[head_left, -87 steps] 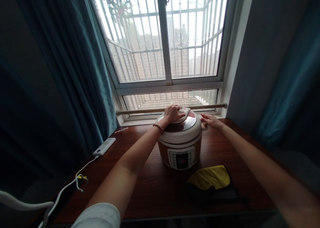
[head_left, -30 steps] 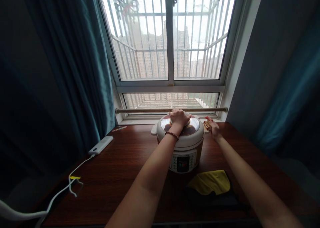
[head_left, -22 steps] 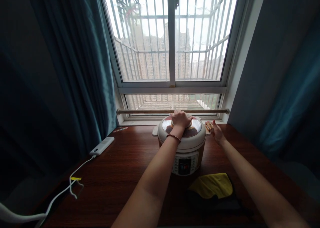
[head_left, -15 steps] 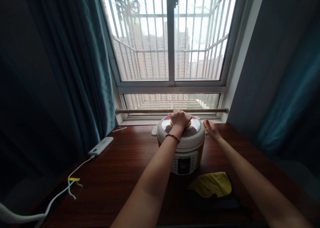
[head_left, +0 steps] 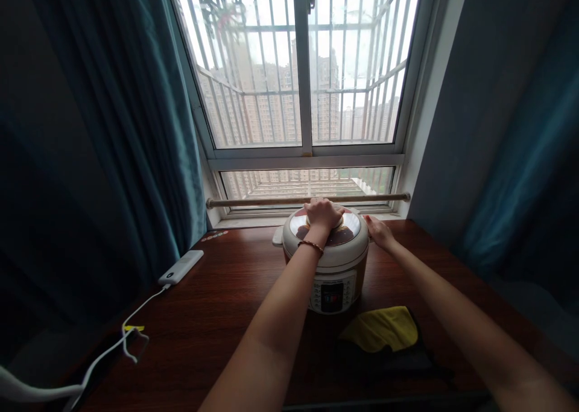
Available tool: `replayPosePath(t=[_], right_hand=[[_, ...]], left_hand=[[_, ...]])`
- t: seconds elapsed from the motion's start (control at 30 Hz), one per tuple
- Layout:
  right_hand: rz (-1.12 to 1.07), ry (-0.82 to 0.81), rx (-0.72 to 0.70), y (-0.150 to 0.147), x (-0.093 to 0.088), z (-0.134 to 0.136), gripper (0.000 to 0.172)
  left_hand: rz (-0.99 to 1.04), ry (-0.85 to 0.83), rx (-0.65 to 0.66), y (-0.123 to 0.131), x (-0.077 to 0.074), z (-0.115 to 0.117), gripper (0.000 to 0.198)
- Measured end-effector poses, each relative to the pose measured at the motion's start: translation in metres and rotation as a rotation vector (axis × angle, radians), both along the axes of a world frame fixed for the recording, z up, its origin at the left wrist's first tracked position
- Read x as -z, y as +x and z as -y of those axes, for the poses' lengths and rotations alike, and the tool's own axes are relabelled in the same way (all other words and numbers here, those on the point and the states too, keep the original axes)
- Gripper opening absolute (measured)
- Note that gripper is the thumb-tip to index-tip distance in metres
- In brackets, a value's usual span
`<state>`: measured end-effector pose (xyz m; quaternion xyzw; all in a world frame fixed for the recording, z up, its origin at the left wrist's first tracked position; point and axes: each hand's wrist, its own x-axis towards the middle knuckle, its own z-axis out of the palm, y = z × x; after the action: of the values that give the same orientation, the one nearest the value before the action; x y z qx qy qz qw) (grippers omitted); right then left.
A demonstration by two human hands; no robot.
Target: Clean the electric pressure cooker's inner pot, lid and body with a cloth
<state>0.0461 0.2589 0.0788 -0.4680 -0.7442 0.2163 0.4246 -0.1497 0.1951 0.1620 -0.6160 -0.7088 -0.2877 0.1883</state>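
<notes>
Clasping the glossy domed maroon lid (head_left: 350, 225) of the round cream plastic electric cooker (head_left: 333, 273), your left hand (head_left: 322, 212) curls shut. Your right hand (head_left: 377, 231) touches the cooker's right side, with its finger grip hidden. The cooker stands far back on the dark wooden table (head_left: 217, 303). A soft yellow cloth (head_left: 380, 329) lies just in front, with bare wood to the left.

- Bright daylight comes through the window (head_left: 301, 68); glass is overexposed.
- The curtains (head_left: 90, 158) and room sides stay very dark.
- Wide-angle lens bends the edges.
</notes>
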Motion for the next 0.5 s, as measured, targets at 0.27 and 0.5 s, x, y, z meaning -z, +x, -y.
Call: replayPosePath(t=[0.27,0.5], right_hand=[[-0.112,0.074,0.096,0.006,0.002,0.025,0.064],[0.002,0.101,0.102,0.004,0.103,0.165,0.032]], left_hand=[[0.119,0.102,0.143,-0.005,-0.009,0.009,0.067],[0.473,0.145,0.089,-0.072,0.003,0.022,0.045]])
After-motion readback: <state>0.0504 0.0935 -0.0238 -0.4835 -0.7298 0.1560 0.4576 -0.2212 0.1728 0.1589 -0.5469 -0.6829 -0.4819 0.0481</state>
